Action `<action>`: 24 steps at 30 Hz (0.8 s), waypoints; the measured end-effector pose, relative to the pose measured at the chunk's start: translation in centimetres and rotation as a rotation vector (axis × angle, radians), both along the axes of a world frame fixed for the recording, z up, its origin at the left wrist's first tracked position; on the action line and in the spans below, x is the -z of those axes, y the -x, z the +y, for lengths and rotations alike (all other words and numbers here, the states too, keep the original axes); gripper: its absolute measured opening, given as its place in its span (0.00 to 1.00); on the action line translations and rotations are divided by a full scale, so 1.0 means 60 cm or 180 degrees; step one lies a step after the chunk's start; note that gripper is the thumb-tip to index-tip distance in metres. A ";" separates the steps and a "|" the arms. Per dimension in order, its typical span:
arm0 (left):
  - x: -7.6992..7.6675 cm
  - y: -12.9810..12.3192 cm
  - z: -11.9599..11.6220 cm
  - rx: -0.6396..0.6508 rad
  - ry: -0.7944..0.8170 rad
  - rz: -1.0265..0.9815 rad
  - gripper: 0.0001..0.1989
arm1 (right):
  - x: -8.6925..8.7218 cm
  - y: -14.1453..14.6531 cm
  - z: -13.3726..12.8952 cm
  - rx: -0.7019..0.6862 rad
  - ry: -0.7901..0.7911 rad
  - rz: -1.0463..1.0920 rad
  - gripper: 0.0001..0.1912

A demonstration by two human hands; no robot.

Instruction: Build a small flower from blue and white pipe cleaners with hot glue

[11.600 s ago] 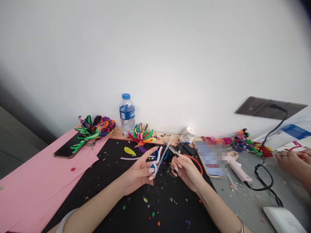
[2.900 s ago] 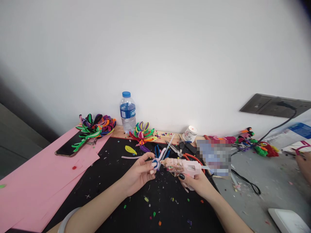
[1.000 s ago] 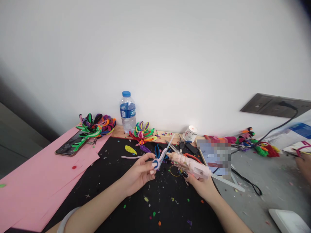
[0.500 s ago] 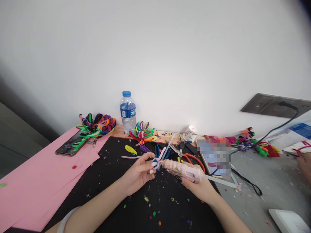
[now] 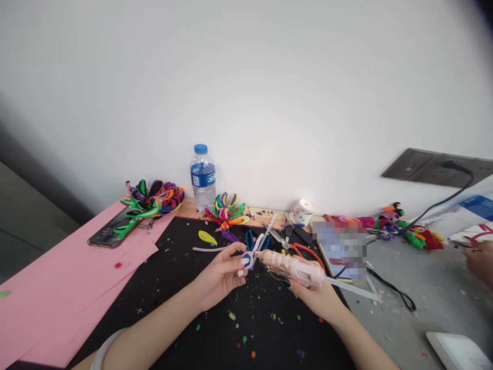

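A white wall rises behind a grey table, and a black mat covers the middle of the worktop. Pink paper spreads along the left side. On the right stands a tablet with a partly blurred screen, and a co-worker's hand shows at the far edge. Against the wall stands an upright water bottle, with a big bundle of fuzzy loops to its left, near a phone lying on the paper.

Over the mat, the right hand grasps a pink glue gun, its fingers wrapped around the underside and partly hidden. A glue stick sticks out of the back. The nozzle points left, right beside the coil; whether they touch, I cannot tell. Orange-handled scissors lie just behind the gun, and a paper cup sits farther back.

The left hand pinches a small blue-and-lilac coil between thumb and fingers, above the mat. Smallest are the coloured scraps scattered in front.
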State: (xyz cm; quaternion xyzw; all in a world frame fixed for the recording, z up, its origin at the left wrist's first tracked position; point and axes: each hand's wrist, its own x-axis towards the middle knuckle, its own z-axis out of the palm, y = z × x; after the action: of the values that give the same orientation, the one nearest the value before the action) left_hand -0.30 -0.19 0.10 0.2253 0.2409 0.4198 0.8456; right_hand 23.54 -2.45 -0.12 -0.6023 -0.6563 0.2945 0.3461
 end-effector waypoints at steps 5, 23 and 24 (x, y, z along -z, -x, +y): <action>0.002 0.000 -0.001 0.0019 -0.0001 0.0033 0.09 | -0.007 0.000 0.001 -0.0031 -0.0239 -0.0115 0.22; -0.001 -0.002 -0.002 0.0068 -0.0062 0.0065 0.08 | -0.022 0.005 0.009 -0.0596 -0.0596 -0.0016 0.10; -0.001 -0.002 -0.002 0.0072 -0.0059 0.0070 0.08 | -0.024 0.007 0.009 -0.0604 -0.0600 0.0013 0.09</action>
State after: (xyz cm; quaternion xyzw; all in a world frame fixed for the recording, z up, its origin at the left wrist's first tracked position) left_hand -0.19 -0.33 0.16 0.2404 0.2437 0.4099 0.8454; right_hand 23.14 -1.92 1.34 -0.5017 -0.7344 0.2640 0.3731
